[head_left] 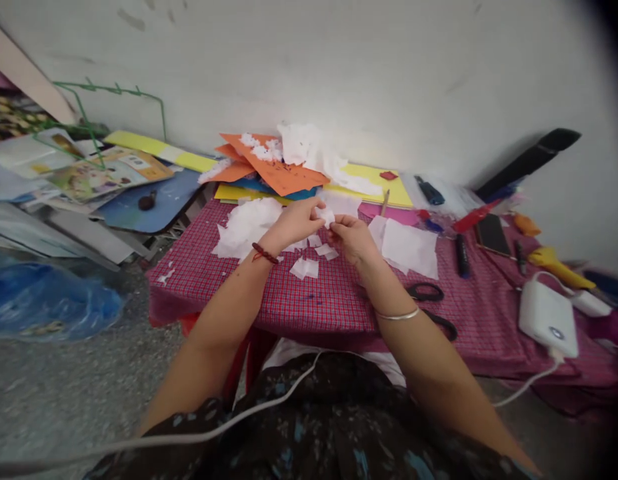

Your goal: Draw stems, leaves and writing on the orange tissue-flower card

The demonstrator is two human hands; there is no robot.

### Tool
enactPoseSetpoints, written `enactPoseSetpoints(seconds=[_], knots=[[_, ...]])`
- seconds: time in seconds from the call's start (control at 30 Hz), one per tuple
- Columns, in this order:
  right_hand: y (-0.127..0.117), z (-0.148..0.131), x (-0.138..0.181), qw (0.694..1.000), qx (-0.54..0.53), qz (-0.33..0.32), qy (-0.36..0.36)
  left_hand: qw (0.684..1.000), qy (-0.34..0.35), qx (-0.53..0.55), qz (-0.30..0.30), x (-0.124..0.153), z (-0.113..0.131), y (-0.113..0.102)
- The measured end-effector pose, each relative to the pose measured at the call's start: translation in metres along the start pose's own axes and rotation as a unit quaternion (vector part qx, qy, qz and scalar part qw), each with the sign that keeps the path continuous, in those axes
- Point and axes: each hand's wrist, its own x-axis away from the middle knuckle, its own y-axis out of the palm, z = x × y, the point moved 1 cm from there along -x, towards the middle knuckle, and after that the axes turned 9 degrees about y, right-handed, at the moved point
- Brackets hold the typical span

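Note:
Between my two hands is a small piece of thin white paper (326,216). My left hand (303,219) pinches it from the left. My right hand (352,237) grips its right side with thumb and fingers. Under and in front of the hands lie several small cut white paper pieces (305,268) on the checked tablecloth (339,293). A loose heap of white paper (251,227) rests left of my left hand. To the right of my right hand is a stack of white paper sheets (411,248). Black-handled scissors (426,291) lie partly hidden under my right forearm.
Orange paper (289,175) and yellow sheets (376,187) lie at the back by the wall. On the right are a white power bank (549,317) with a cable, a black marker (462,256) and a dark phone-like slab (493,235). A blue stool (151,200) stands left.

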Motion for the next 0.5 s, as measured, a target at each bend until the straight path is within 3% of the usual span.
enactPoseSetpoints(seconds=[0.2, 0.33, 0.4, 0.5], knots=[[0.0013, -0.0041, 0.0024, 0.998, 0.048, 0.022, -0.03, 0.999, -0.028, 0.03, 0.015, -0.003, -0.0015, 0.004], [0.0017, -0.0071, 0.0053, 0.996, 0.078, 0.015, -0.042, 0.977, -0.104, 0.172, 0.072, -0.0034, -0.0025, 0.0011], [0.002, -0.0076, 0.0064, 0.995, 0.093, 0.009, -0.044, 0.96, -0.141, 0.238, 0.039, -0.0025, -0.0012, 0.0003], [0.0021, -0.0068, 0.0066, 0.992, 0.122, -0.002, -0.042, 0.956, -0.142, 0.258, -0.013, -0.0011, 0.0025, -0.0008]])
